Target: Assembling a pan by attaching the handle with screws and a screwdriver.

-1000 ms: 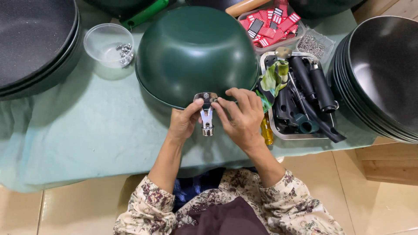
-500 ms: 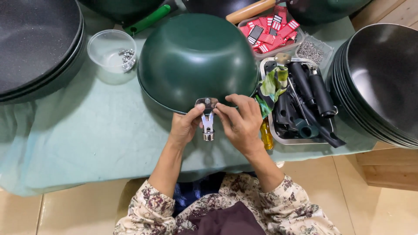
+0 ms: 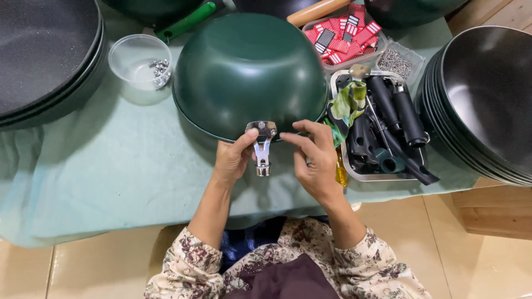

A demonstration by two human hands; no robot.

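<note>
One upturned green pan, one metal bracket, one clear cup, two hands.
</note>
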